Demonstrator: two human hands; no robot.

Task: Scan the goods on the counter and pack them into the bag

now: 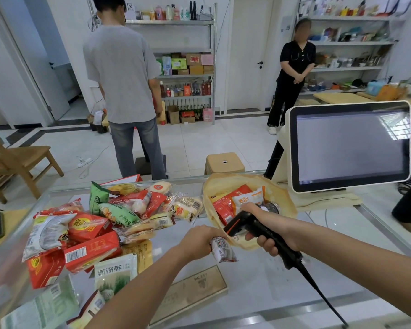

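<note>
A small packet (222, 250) was pinched at one end by the left hand (199, 239), fingers curled, at seven o'clock of the bag (284, 204). The scanner (243, 223) was gripped by the right hand (268, 236). The packet was judged light and soft, best held at its sealed end.

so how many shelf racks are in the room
2. One shelf rack stands behind the person in grey; the other rack is at the right, behind the person in black. More could be out of frame.
</note>
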